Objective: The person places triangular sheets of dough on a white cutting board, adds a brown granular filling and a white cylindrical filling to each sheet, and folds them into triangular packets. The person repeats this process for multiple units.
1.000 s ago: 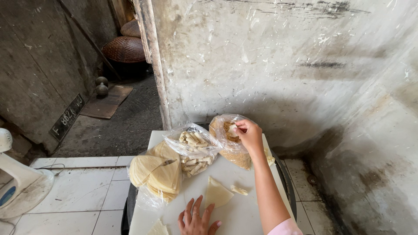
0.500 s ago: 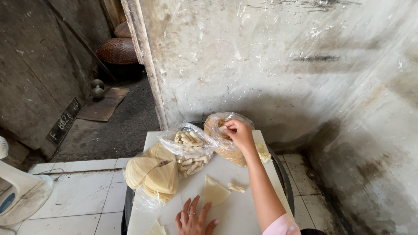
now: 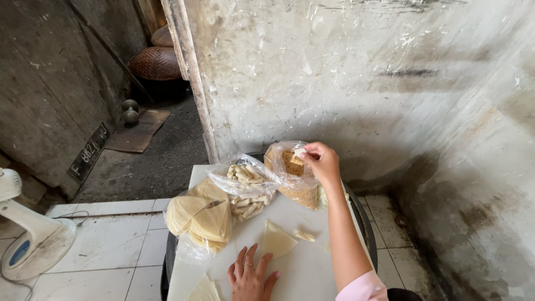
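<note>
- Pinching a small pale stick-shaped piece between your fingers, your right hand hangs over the open clear plastic bag of coarse brown crumbs.
- Your left hand lies flat, fingers spread and released, on the smooth white desk, just beside a thin triangular wrapper.
- A crinkled bag of pale sticks sits beside stacked folded wrappers.

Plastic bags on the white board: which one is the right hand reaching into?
The bag of brown crumbs, farthest right; the right hand pinches a pale piece at its mouth.
</note>
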